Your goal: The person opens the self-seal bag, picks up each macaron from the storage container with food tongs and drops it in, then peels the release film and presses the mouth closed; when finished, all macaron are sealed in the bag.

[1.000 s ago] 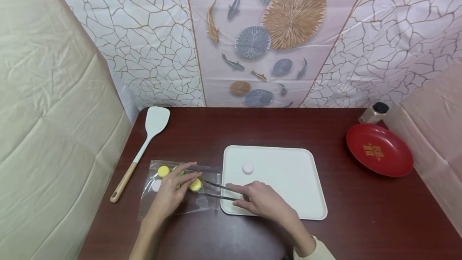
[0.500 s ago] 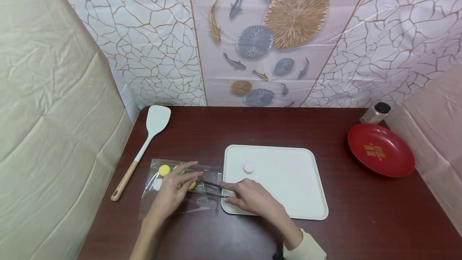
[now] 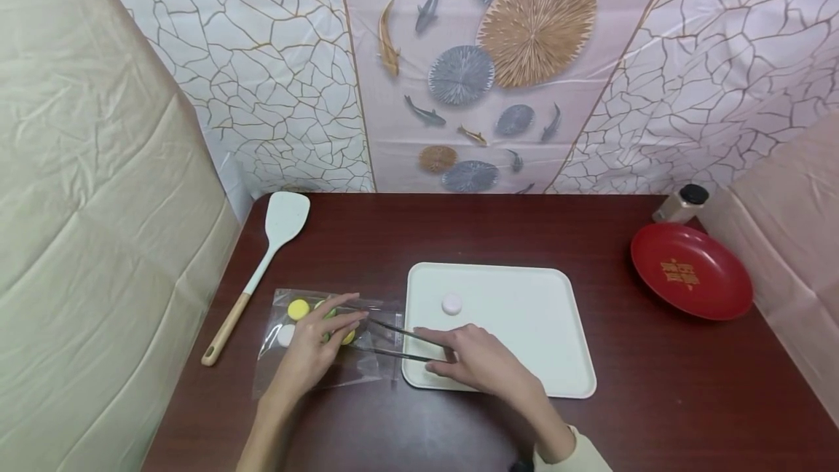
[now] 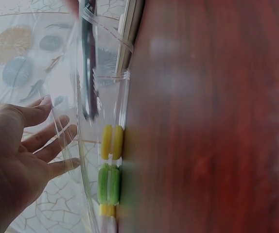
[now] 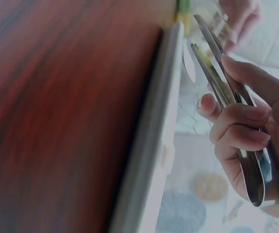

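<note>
My left hand (image 3: 314,344) pinches and lifts the upper film of a clear plastic bag (image 3: 354,370), as the left wrist view (image 4: 20,145) shows. Inside the bag lie several macarons: a yellow macaron (image 3: 298,309), a white macaron (image 3: 285,335), green ones partly behind my fingers, and another yellow macaron (image 4: 112,141) near the bag's mouth. My right hand (image 3: 478,359) grips metal tongs (image 5: 256,170), their arms spread. The tong tips reach into the bag above that second yellow macaron, with nothing between them. A pale pink macaron (image 3: 451,304) lies on the white tray (image 3: 518,326).
A white spatula (image 3: 286,217) with a wooden handle lies left of the bag. Towards the right edge are a red plate (image 3: 714,275) with gold characters and a small black-lidded jar (image 3: 682,204). Quilted panels border both sides of the dark table (image 3: 655,399).
The yellow macaron near the mouth has shifted left, partly under my left fingers. My right hand slid left with the tongs, then drew back right. The left hand stays put.
</note>
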`<state>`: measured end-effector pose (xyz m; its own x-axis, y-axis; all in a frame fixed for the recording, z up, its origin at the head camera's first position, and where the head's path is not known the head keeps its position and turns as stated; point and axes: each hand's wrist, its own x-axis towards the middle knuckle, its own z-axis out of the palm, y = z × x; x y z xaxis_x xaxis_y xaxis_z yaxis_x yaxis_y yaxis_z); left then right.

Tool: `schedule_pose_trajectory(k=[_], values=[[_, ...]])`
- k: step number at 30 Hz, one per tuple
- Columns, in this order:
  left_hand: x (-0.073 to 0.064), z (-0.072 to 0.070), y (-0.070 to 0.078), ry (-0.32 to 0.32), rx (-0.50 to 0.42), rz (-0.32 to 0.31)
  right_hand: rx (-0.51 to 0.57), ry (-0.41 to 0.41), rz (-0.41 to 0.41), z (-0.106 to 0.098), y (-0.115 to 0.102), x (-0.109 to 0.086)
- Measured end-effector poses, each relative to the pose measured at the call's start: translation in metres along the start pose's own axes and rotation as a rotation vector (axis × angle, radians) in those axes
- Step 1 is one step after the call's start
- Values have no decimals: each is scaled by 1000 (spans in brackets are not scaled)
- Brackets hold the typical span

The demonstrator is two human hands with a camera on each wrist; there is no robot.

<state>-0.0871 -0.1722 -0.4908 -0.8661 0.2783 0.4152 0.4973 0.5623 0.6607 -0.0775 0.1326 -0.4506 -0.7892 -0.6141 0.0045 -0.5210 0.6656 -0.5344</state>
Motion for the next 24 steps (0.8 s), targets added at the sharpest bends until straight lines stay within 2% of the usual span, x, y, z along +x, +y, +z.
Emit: schedule_pose_trajectory(k=[5, 10, 17, 24], values=[[0, 0, -1, -8, -7, -8, -11, 73, 63, -21, 12, -26], [0, 0, 0, -23, -1, -27, -48, 135, 203, -41, 33, -52], [2, 1, 0, -22, 2, -29, -51, 119, 366, -54, 56, -77], [2, 2, -1, -27, -1, -35, -32, 97, 400, -52, 62, -85]])
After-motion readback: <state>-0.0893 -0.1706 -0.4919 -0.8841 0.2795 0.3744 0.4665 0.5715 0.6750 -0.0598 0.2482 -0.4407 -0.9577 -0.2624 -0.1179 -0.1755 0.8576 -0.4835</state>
